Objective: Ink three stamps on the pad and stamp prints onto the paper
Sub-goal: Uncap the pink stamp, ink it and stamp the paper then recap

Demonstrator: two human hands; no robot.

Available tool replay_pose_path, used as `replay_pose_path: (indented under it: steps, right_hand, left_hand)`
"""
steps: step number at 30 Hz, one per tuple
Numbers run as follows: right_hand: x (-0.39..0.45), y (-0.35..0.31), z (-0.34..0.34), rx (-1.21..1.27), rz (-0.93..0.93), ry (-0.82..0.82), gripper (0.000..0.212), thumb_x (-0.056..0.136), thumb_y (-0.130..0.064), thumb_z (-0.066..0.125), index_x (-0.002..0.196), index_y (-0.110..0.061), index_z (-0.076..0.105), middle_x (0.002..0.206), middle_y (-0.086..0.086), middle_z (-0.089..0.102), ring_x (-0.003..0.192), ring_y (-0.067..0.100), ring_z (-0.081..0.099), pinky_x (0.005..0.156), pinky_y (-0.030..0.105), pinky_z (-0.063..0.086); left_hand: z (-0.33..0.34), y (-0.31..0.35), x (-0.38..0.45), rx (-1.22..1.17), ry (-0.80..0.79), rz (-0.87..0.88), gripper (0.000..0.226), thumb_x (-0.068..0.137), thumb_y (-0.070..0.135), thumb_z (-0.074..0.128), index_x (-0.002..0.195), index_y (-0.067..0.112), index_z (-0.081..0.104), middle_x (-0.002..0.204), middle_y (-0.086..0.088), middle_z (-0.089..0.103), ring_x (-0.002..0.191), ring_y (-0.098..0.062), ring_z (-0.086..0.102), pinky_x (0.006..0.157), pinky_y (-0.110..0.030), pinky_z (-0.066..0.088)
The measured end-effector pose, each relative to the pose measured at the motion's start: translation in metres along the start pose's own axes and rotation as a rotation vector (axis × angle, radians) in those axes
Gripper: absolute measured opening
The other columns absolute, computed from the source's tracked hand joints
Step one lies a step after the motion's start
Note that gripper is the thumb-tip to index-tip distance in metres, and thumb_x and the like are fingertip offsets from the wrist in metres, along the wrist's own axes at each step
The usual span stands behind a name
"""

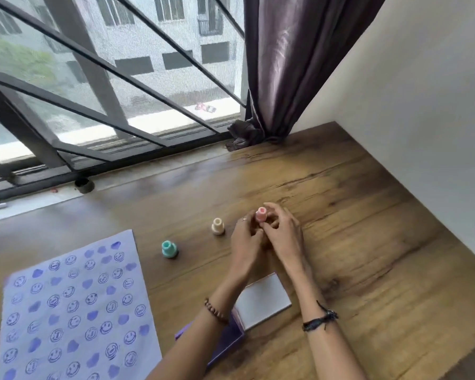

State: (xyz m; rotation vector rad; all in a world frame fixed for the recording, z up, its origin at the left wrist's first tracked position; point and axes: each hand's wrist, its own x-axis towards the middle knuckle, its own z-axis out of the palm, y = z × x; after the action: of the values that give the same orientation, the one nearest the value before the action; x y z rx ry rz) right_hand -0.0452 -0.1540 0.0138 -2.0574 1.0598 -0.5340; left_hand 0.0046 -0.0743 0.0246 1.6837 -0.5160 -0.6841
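Note:
A pink stamp point(260, 214) stands on the wooden table point(354, 229), and both hands close around it: my left hand point(246, 242) on its left side, my right hand point(283, 231) on its right. A cream stamp point(218, 226) and a teal stamp point(169, 249) stand upright to the left, untouched. The paper point(74, 305), lilac-tinted and covered with several rows of blue smiley and blob prints, lies at the lower left. The purple ink pad point(231, 335) lies open under my left forearm, its white lid point(263, 300) flipped back between my wrists.
A window with dark bars runs along the far edge of the table. A dark curtain point(285, 78) hangs at the back corner and touches the tabletop. A white wall point(422, 105) bounds the right side. A small dark ring point(84, 185) sits on the sill.

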Motion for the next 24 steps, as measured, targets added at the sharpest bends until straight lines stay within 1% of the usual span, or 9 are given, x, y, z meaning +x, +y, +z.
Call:
replay_pose_path:
  steps: [2,4,6,9,13,18,20,22,24]
  right_hand:
    - [-0.003,0.001,-0.001,-0.029,-0.050,-0.001,0.019,0.081,-0.016,0.067,0.100,-0.017,0.065,0.092,0.009,0.066,0.078,0.024,0.065,0.074,0.032,0.049]
    - [-0.012,0.001,-0.005,0.010,-0.065,-0.005,0.012,0.082,-0.022,0.065,0.093,-0.021,0.064,0.090,0.004,0.068,0.079,0.017,0.065,0.073,0.032,0.052]
    - [-0.026,0.000,-0.010,0.116,-0.037,-0.022,0.009,0.081,-0.026,0.066,0.089,-0.025,0.061,0.087,-0.003,0.071,0.080,0.011,0.066,0.071,0.027,0.053]
    - [-0.054,-0.009,-0.014,0.369,0.032,-0.098,0.008,0.081,-0.028,0.066,0.088,-0.028,0.062,0.083,-0.007,0.074,0.082,0.004,0.069,0.072,0.022,0.056]
    - [-0.095,-0.026,-0.012,0.642,0.052,-0.252,0.013,0.082,-0.017,0.066,0.091,-0.027,0.064,0.090,0.000,0.075,0.088,0.015,0.070,0.077,0.028,0.057]
    - [-0.141,-0.050,-0.007,0.561,0.003,-0.276,0.010,0.079,-0.041,0.059,0.084,-0.032,0.060,0.084,-0.018,0.071,0.079,0.001,0.063,0.074,0.033,0.052]
    - [-0.155,-0.055,-0.004,0.515,-0.009,-0.273,0.014,0.080,-0.045,0.055,0.083,-0.031,0.057,0.081,-0.020,0.069,0.074,0.000,0.060,0.070,0.022,0.048]
    - [-0.168,-0.059,0.001,0.492,0.026,-0.261,0.017,0.083,-0.045,0.052,0.081,-0.029,0.054,0.074,-0.018,0.066,0.067,0.000,0.057,0.065,0.019,0.046]
    - [-0.177,-0.062,0.007,0.554,0.150,-0.204,0.021,0.090,-0.035,0.049,0.074,-0.024,0.054,0.060,-0.012,0.061,0.059,0.006,0.053,0.058,0.023,0.047]
  left_hand:
    - [-0.004,0.000,0.001,-0.008,-0.004,-0.015,0.036,0.079,-0.007,0.047,0.100,0.016,0.065,0.100,-0.006,0.070,0.096,-0.014,0.064,0.085,-0.026,0.051]
    - [-0.012,0.000,-0.004,-0.038,0.017,-0.067,0.034,0.082,-0.006,0.047,0.104,0.011,0.065,0.107,-0.009,0.069,0.102,-0.018,0.063,0.093,-0.034,0.050]
    - [-0.025,0.000,-0.017,-0.067,0.027,-0.069,0.028,0.084,-0.001,0.053,0.101,0.015,0.068,0.104,-0.005,0.071,0.097,-0.014,0.065,0.086,-0.027,0.051]
    - [-0.049,0.001,-0.041,-0.111,0.000,-0.044,0.022,0.082,0.010,0.063,0.096,0.026,0.070,0.095,0.004,0.073,0.082,-0.003,0.067,0.065,-0.013,0.051]
    - [-0.079,0.000,-0.075,-0.181,-0.091,-0.095,0.022,0.082,0.014,0.064,0.102,0.022,0.068,0.090,0.006,0.075,0.087,-0.007,0.068,0.068,-0.015,0.053]
    - [-0.105,-0.001,-0.111,-0.215,-0.053,-0.145,0.018,0.077,0.016,0.067,0.094,0.019,0.072,0.082,0.010,0.076,0.080,-0.004,0.068,0.067,-0.012,0.053]
    - [-0.113,-0.001,-0.125,-0.233,-0.032,-0.158,0.021,0.076,0.017,0.068,0.096,0.014,0.072,0.083,0.005,0.077,0.080,-0.004,0.068,0.067,-0.009,0.051]
    - [-0.119,-0.002,-0.138,-0.227,-0.015,-0.153,0.018,0.075,0.016,0.071,0.093,0.017,0.073,0.085,0.003,0.078,0.080,-0.004,0.069,0.066,-0.007,0.050]
    - [-0.123,-0.002,-0.149,-0.207,0.012,-0.127,0.017,0.074,0.010,0.073,0.086,0.022,0.074,0.079,0.005,0.078,0.077,-0.003,0.070,0.063,-0.005,0.048]
